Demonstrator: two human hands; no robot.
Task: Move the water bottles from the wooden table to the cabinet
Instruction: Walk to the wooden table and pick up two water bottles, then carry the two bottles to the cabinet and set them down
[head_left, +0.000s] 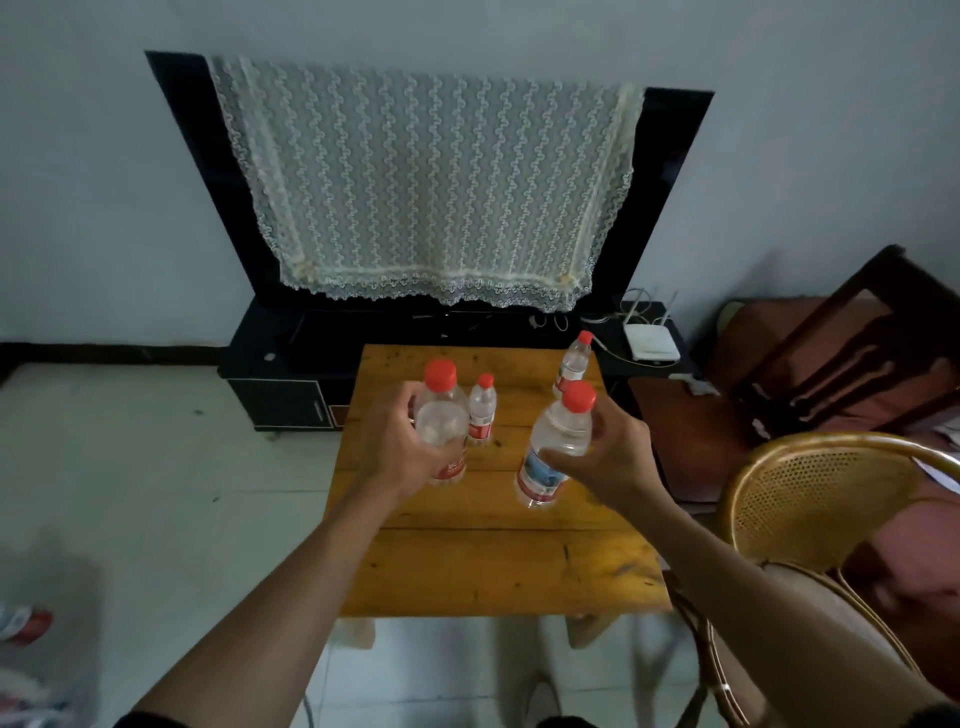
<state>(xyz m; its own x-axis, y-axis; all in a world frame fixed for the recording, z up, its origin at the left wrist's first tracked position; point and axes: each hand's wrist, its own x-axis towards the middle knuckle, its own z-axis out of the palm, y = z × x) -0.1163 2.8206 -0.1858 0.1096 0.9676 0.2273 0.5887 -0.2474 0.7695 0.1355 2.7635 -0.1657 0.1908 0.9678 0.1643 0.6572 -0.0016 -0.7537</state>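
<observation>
A large water bottle (441, 431) is grasped around its body by the left hand (400, 447), and a second large bottle (553, 452) is grasped at its shoulder by the right hand (608, 457). Both are held over the wooden table (498, 561); whether their bases are clear of the boards cannot be told. The right-hand bottle is tilted, its red cap leaning away from the table's near edge.

Two smaller bottles are left standing toward the table's far edge: one (482, 410) just behind the left-hand bottle, the other (573, 364) at the far right corner. The black cabinet (280, 395) is seen beyond the table's far edge, with a lace-draped television on it and a router (652, 340) on its right end.

Several risks are judged from here. The small bottle just behind the left hand could be clipped and toppled if the held bottle is carried straight forward instead of being lifted first. The tilted bottle, gripped high with only fingertips, could slip or swing, since its weight sits below the grasp. At the cabinet, the cables near the router could be snagged, and little free surface is shown in front of the television.
</observation>
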